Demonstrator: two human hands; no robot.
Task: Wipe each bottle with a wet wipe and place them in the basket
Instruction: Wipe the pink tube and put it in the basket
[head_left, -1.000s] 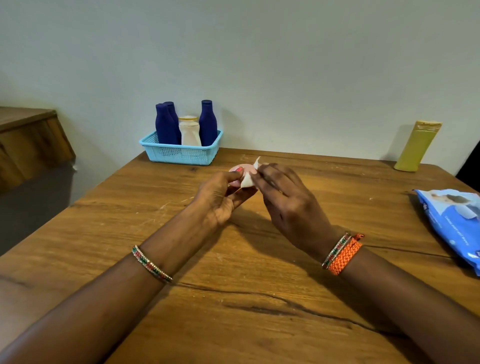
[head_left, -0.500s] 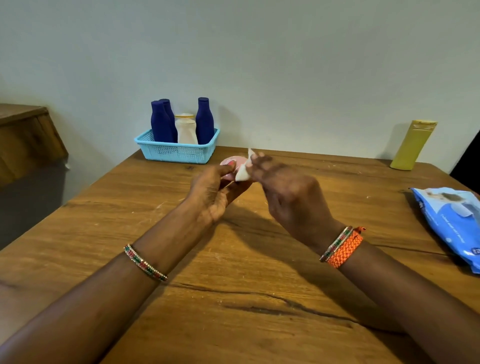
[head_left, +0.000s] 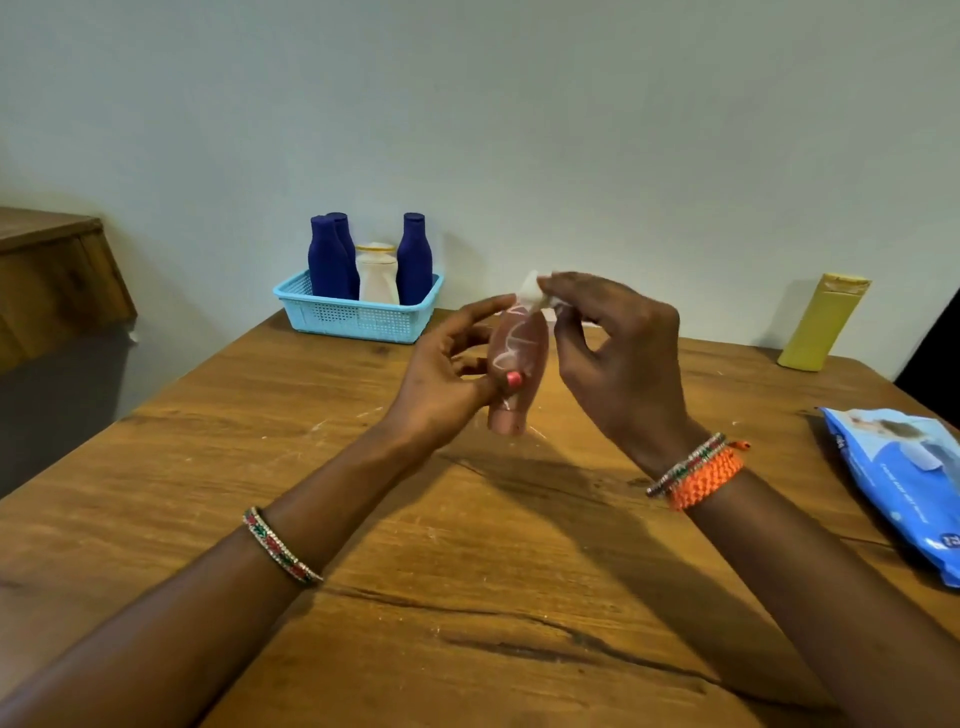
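A person's left hand (head_left: 441, 374) grips a small pink bottle (head_left: 517, 364) above a wooden table (head_left: 467, 545), thumb pressed across the bottle's front and fingers curled behind it. The bottle is held with its narrow end pointing down. The right hand (head_left: 618, 358) pinches a folded white wet wipe (head_left: 531, 291) between thumb and fingertips, and the wipe touches the bottle's upper end.

Behind the bottle and to its left, against the wall, sits the blue basket (head_left: 358, 319), which already holds three dark blue bottles (head_left: 332, 260) and one white bottle (head_left: 377, 275). Well to the right of the pink bottle, a yellow bottle (head_left: 823, 322) leans against the wall, not yet in the basket. A blue pack of wipes (head_left: 904, 483) lies at the table's right edge, nearer the person than the pink bottle.

The step in hand looks to be the wiping of the pink bottle. To do it well, the left hand would likely need to turn the bottle so the wipe reaches every side, including the patch now under the thumb, and to grip firmly, since a wet plastic surface can slip.
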